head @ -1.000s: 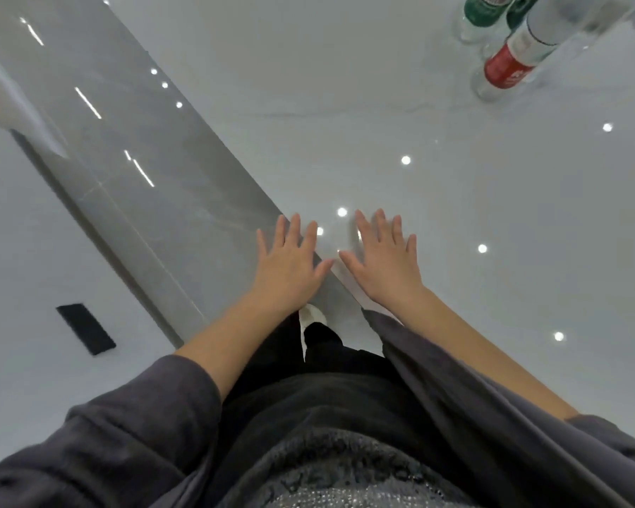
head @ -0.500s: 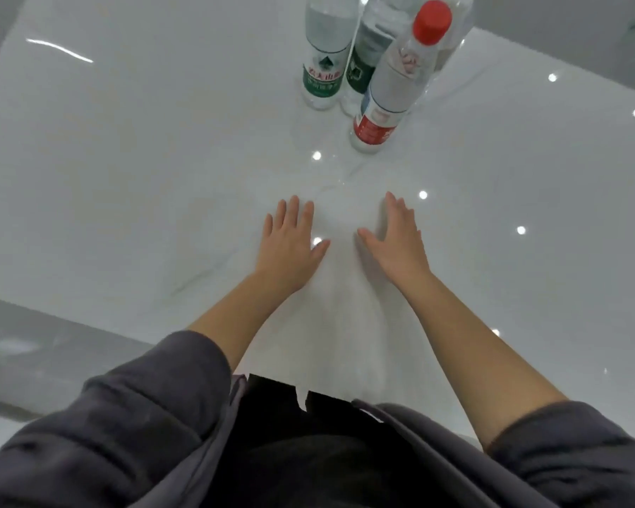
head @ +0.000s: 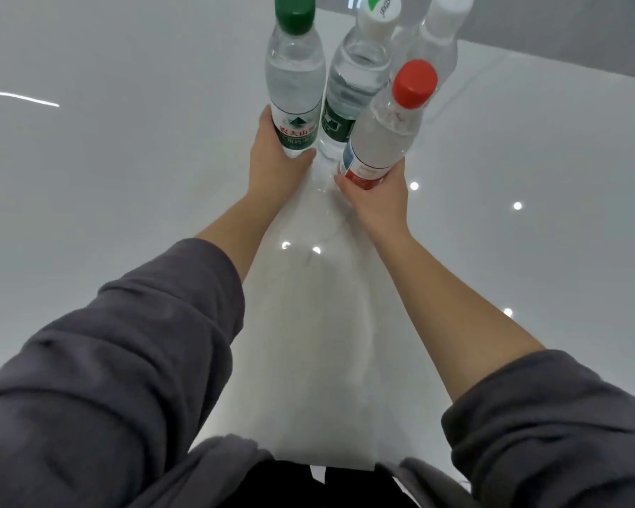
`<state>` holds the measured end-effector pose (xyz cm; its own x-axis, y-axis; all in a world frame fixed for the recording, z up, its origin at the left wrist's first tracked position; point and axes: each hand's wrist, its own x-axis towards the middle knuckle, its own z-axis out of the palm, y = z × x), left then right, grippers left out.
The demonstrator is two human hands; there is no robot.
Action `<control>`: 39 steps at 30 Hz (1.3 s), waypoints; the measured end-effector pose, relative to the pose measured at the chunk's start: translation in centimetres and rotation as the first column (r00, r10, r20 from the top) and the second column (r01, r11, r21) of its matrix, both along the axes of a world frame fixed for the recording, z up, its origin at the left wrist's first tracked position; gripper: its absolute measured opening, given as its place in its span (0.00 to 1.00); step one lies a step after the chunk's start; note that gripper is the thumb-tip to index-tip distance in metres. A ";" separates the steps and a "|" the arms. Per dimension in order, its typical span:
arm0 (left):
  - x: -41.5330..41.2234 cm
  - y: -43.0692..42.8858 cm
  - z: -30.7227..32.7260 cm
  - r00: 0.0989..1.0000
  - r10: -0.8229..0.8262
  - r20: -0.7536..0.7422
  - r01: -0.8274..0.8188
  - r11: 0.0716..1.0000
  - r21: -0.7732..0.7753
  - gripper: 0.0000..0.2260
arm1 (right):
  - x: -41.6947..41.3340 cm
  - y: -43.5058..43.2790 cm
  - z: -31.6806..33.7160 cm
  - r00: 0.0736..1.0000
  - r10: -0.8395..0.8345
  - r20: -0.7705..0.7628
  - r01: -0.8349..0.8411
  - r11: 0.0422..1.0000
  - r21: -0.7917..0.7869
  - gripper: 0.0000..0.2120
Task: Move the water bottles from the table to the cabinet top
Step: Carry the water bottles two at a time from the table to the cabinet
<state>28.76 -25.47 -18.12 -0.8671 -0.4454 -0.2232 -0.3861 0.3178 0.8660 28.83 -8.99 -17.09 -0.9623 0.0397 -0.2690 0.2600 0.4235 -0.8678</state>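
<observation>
Several clear water bottles stand close together on the glossy white table [head: 125,185]. My left hand [head: 274,165] grips the base of the green-capped bottle [head: 294,86]. My right hand [head: 378,201] grips the base of the red-capped bottle [head: 385,130], which leans toward me. Between and behind them stands a bottle with a white cap and dark green label [head: 356,78]. A further clear white-capped bottle [head: 439,42] stands behind on the right, partly hidden. The cabinet is not in view.
The table's far edge [head: 565,73] runs across the upper right, with a grey surface beyond it. Small ceiling-light reflections dot the tabletop. My grey sleeves fill the lower part of the view.
Both hands have reached forward from lying flat on the table and taken hold of a bottle each. The view has moved closer to the bottles.
</observation>
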 end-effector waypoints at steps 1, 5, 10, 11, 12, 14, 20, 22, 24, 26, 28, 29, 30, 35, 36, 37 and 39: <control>-0.5 -0.1 0.1 1.000 0.014 -0.001 -0.014 1.000 0.001 0.30 | -0.1 0.0 -0.1 1.000 -0.009 -0.002 0.009 1.000 -0.003 0.28; -0.6 -0.1 0.4 0.999 0.036 -0.006 -0.036 0.999 -0.006 0.24 | -0.1 0.1 -0.4 1.000 -0.014 -0.003 0.014 1.000 0.018 0.27; 2.4 -0.1 0.7 0.998 -0.044 0.041 0.045 0.999 -0.015 0.25 | 1.6 0.7 -0.4 1.000 -0.004 0.003 0.004 0.999 0.042 0.27; 3.4 0.1 0.7 0.996 -0.059 0.067 0.060 0.998 -0.015 0.26 | 2.3 1.1 -0.4 1.000 0.001 0.006 -0.001 0.999 0.050 0.27; 4.5 0.4 0.7 0.993 -0.074 0.091 0.076 0.997 -0.021 0.26 | 3.0 1.4 -0.5 1.000 0.005 0.016 -0.006 0.998 0.056 0.28; 6.8 1.1 0.7 0.985 -0.113 0.130 0.121 0.991 -0.055 0.25 | 4.8 2.4 -1.0 0.999 0.015 0.052 -0.019 0.998 0.068 0.28; 13.5 3.6 0.9 0.945 -0.245 0.216 0.252 0.968 -0.004 0.24 | 10.9 5.4 -0.5 0.990 0.006 0.140 -0.025 0.991 0.132 0.17; 15.4 4.8 1.4 0.930 -0.291 0.227 0.283 0.957 0.069 0.24 | 13.2 6.5 -0.2 0.987 -0.016 0.158 -0.005 0.991 0.135 0.12; 17.0 6.1 1.9 0.902 -0.366 0.227 0.353 0.931 0.097 0.21 | 15.5 7.7 -0.1 0.984 -0.048 0.169 0.026 0.991 0.129 0.13; 18.4 7.4 2.3 0.881 -0.432 0.191 0.418 0.902 0.112 0.21 | 17.9 9.0 -0.1 0.981 -0.084 0.173 0.063 0.990 0.124 0.11; 19.7 8.8 2.7 0.854 -0.492 0.168 0.480 0.871 0.107 0.22 | 20.3 10.6 -0.1 0.976 -0.127 0.177 0.109 0.988 0.109 0.11; 20.2 9.6 3.0 0.832 -0.527 0.170 0.518 0.850 0.098 0.22 | 21.6 11.4 -0.2 0.970 -0.157 0.184 0.141 0.986 0.094 0.12; 20.7 10.6 3.2 0.805 -0.566 0.179 0.560 0.824 0.086 0.22 | 22.9 12.2 -0.2 0.964 -0.187 0.191 0.174 0.981 0.081 0.15; 23.5 15.7 2.8 0.669 -0.723 0.172 0.720 0.688 0.090 0.20 | 29.8 16.6 -0.6 0.896 -0.374 0.238 0.364 0.927 0.090 0.23; 24.2 16.8 2.5 0.635 -0.752 0.176 0.751 0.655 0.084 0.21 | 31.1 17.5 -0.6 0.874 -0.418 0.246 0.408 0.908 0.091 0.22; 24.8 18.1 2.3 0.597 -0.781 0.183 0.784 0.616 0.073 0.21 | 32.4 18.5 -0.4 0.853 -0.457 0.251 0.448 0.889 0.097 0.19; 26.2 20.9 2.3 0.525 -0.830 0.186 0.836 0.545 0.072 0.20 | 35.1 20.7 -0.1 0.821 -0.524 0.226 0.515 0.851 0.105 0.14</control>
